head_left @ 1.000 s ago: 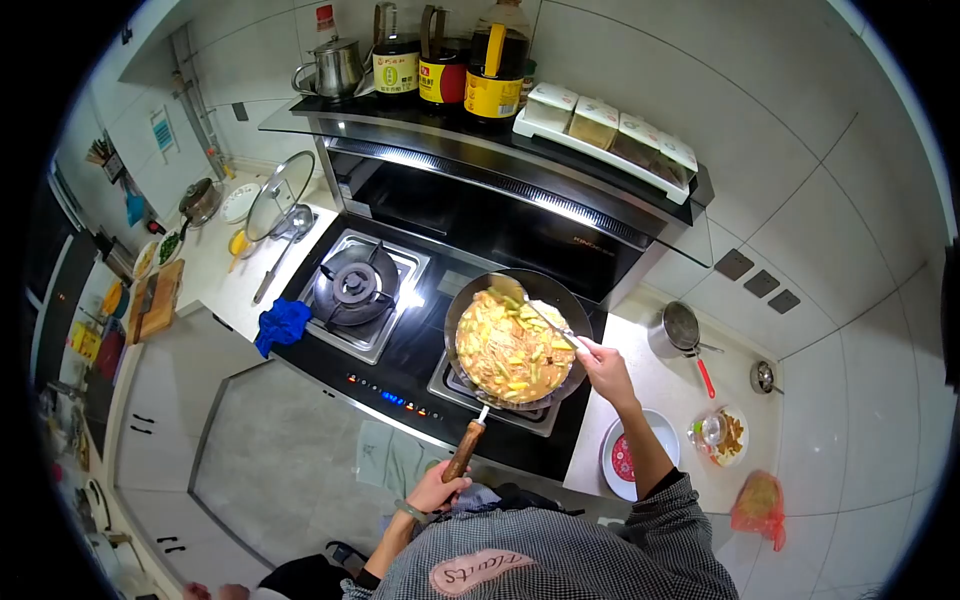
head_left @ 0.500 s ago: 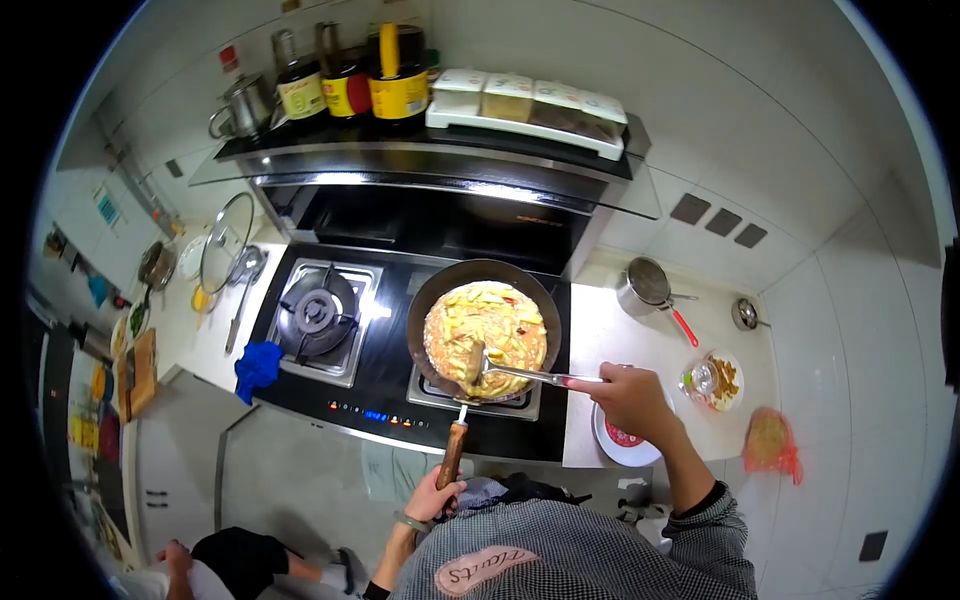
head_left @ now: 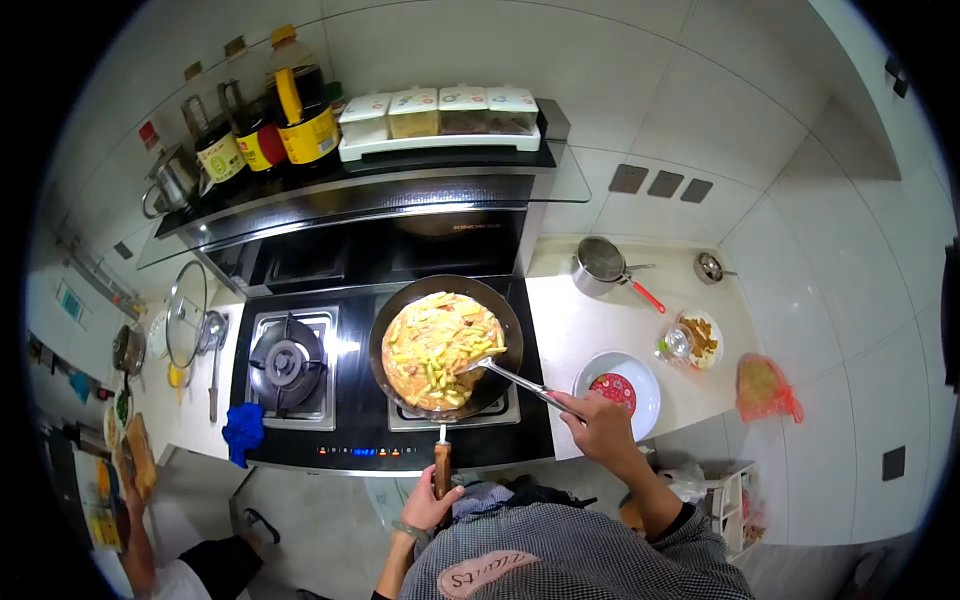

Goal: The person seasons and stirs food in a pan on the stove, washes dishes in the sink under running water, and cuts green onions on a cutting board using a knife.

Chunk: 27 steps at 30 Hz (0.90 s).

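A dark round pan [head_left: 513, 345] stands on the right burner with yellow pieces in a pinkish-orange mixture [head_left: 440, 345]. My left hand [head_left: 427, 503] is wrapped round its brown wooden handle [head_left: 443, 465], near the counter's front edge. The metal spatula [head_left: 520, 379] is in my right hand [head_left: 598, 425], its fingers closed on the handle. The blade rests in the food at the right side of the pan, partly hidden by it. Just above my right hand is a white bowl [head_left: 648, 378] with a red patterned item [head_left: 612, 393] in it.
A bare burner [head_left: 287, 365] and a blue cloth [head_left: 242, 430] are on the left. Bottles [head_left: 305, 125] and a seasoning rack [head_left: 440, 140] stand on the shelf. On the right are a saucepan [head_left: 600, 265] and a plate [head_left: 712, 345]. Another person's arm [head_left: 137, 540] shows lower left.
The view has shifted. The spatula blade has moved from the pan's lower middle to its right side, and yellow pieces now gather lower in the pan. The other person's arm reaches farther up at left.
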{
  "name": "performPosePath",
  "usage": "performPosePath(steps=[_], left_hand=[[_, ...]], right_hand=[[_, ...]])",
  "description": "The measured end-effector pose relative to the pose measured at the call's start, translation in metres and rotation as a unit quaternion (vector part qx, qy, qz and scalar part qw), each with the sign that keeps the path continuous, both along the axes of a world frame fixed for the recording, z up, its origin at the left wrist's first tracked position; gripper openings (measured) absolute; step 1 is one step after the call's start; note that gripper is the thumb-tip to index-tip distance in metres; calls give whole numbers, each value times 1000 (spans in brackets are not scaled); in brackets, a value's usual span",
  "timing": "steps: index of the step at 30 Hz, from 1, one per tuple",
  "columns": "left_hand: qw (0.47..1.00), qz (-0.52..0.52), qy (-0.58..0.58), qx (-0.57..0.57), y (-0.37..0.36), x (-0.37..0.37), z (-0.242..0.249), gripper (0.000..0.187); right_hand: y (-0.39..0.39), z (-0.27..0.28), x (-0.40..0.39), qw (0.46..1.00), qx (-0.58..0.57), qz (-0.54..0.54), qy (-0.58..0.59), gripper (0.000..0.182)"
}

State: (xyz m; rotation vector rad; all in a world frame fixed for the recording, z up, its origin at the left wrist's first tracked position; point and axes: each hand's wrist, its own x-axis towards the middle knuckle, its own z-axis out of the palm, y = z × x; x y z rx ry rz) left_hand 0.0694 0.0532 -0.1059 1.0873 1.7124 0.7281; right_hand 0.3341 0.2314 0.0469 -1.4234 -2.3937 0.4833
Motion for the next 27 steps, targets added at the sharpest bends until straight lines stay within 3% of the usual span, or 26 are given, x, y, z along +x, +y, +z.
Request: performPosePath(steps=[3,5,7,9,13,17,21,22,23,24,25,27], left_hand=[[999,-20,11,31,0,2,-5,67],[991,8,-133,-7,-3,-1,-29,60],[998,-26,-48,-21,0,-4,-19,54],[997,-37,-67,-21,-1,-11,-40,50],[994,-66,-76,-48,11,-14,-14,44],[990,-51,-96,-88,19,-11,1,44],[993,-83,-20,-85,17,-19,-13,46],[992,-82,-12,-97,18,-19,-11,47],[993,-75,-10,-96,17,-19,-10,47],[993,-74,2,-93,14,-18,-11,47],[993,-75,17,-88,15,-17,-10,48],[992,-66,41,-104,18,-8,6,48]], right_hand=[[-6,-11,-3,998,7,-31,56,36],[-12,-18,-14,995,18,-53,79,37],[-14,-46,-26,994,27,-59,89,40],[-20,-81,-35,996,-14,-50,69,43],[-43,-106,-42,979,-172,45,101,56],[-49,-115,-22,950,-237,81,188,51],[-27,-109,38,947,-139,-68,280,33],[-16,-118,59,932,-117,-138,315,27],[0,-163,96,936,-107,-173,286,24],[12,-151,116,866,-106,-249,420,24],[32,-173,156,882,-51,-266,386,24],[66,-175,214,777,-34,-410,476,22]])
